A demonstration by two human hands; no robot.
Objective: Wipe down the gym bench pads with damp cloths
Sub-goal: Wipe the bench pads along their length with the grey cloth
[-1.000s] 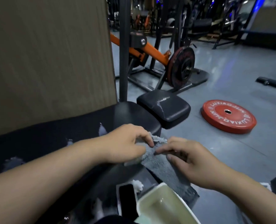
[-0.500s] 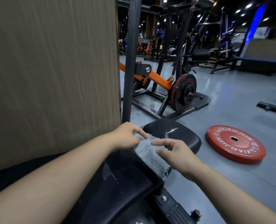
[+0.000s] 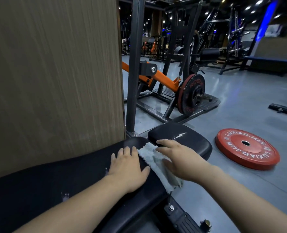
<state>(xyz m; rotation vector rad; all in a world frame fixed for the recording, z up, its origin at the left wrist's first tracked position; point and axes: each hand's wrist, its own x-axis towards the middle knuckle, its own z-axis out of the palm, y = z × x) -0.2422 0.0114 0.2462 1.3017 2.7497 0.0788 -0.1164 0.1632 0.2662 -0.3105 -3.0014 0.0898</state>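
Note:
A long black bench pad runs from the lower left to the centre, with a smaller black seat pad beyond its end. A pale grey cloth lies spread along the right edge of the long pad, hanging a little over it. My left hand lies flat on the pad with fingers straight, its thumb at the cloth's left edge. My right hand rests on the cloth with fingers stretched out flat, fingertips reaching the near edge of the seat pad.
A wood-grain panel rises right behind the bench on the left. A dark steel post stands beside it. A red weight plate lies on the grey floor at right. An orange-armed machine with a loaded plate stands behind.
Both hands pinched the cloth above a basin a second ago; now the cloth is laid on the pad and both hands have flattened out, the left one off the cloth onto the pad.

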